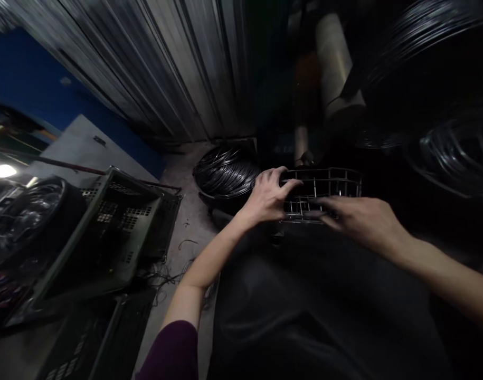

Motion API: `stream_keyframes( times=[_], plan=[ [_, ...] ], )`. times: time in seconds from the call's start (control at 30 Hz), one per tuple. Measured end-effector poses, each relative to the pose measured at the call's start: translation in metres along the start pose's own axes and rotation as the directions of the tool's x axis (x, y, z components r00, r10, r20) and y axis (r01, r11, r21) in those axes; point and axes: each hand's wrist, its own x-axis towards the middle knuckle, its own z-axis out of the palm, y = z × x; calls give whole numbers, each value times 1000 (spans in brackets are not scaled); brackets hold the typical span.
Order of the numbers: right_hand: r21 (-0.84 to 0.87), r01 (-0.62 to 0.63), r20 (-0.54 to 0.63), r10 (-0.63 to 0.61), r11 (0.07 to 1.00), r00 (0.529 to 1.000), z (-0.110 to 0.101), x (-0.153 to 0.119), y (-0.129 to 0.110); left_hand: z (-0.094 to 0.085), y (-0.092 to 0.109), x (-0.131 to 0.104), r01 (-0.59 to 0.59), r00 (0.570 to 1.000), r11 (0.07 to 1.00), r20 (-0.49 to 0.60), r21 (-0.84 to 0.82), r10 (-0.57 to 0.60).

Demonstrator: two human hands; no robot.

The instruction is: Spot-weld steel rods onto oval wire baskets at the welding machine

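A small basket of dark metal wire [338, 182] is in front of me, open mesh all round. My left hand [267, 194] is at its left end, with the fingers curled over the wires and the thumb stretched along the near upper side. My right hand [358, 217] reaches in from the right across the basket's near side. Its fingers point left; they are dark at the tips and smeared by motion. Whether they grip a wire or some small thing, I cannot make out.
Behind my left hand stands a coil of black wire [225, 174]. Green plastic crates [138, 224] are on the left, with loose wire scraps [160, 277] on the floor beside them. Corrugated metal sheeting [178, 68] rises behind. More wire coils [458, 148] are at the right.
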Motion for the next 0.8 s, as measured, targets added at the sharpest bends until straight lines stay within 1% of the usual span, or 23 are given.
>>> stream_keyframes(
  times=[0.03, 0.07, 0.1, 0.17, 0.23, 0.27, 0.3, 0.37, 0.43, 0.57, 0.67, 0.8],
  plan=[
    [-144, 102, 0, -103, 984, 995, 3, -3, 0, 1, -1, 0, 15, 1000, 1000, 1, -22, -15],
    [-235, 189, 8, -192, 954, 981, 5, -7, 2, 2, -2, 1, 32, 1000, 998, 2, -47, -31],
    [-284, 262, -4, -274, 922, 962, 6, -10, 5, 3, -4, 2, 45, 999, 996, 5, -73, -45],
    [-351, 367, -112, -428, 861, 897, 8, -13, 11, 6, -6, 5, 57, 998, 992, 10, -116, -56],
    [-411, 411, -233, -530, 814, 816, 6, -11, 16, 10, -7, 8, 54, 999, 988, 11, -147, -53],
    [-437, 420, -271, -562, 795, 781, 5, -10, 17, 12, -6, 9, 51, 999, 986, 8, -156, -50],
    [-459, 426, -293, -586, 780, 756, 4, -9, 17, 14, -5, 9, 48, 999, 986, -1, -162, -48],
    [-479, 429, -330, -610, 766, 720, 2, -9, 17, 17, -3, 8, 42, 999, 985, -27, -166, -47],
    [-476, 438, -339, -619, 763, 709, 0, -11, 16, 17, 0, 7, 40, 998, 985, -47, -165, -48],
    [-475, 439, -332, -617, 763, 713, -5, -11, 18, 12, 2, 10, 26, 998, 985, -53, -168, -35],
    [-485, 430, -353, -620, 762, 701, -11, -4, 19, 7, -1, 19, 24, 998, 987, -49, -158, -32],
    [-487, 444, -348, -633, 752, 691, -14, 5, 21, 2, -4, 27, 43, 998, 987, -32, -153, -49]
  ],
)
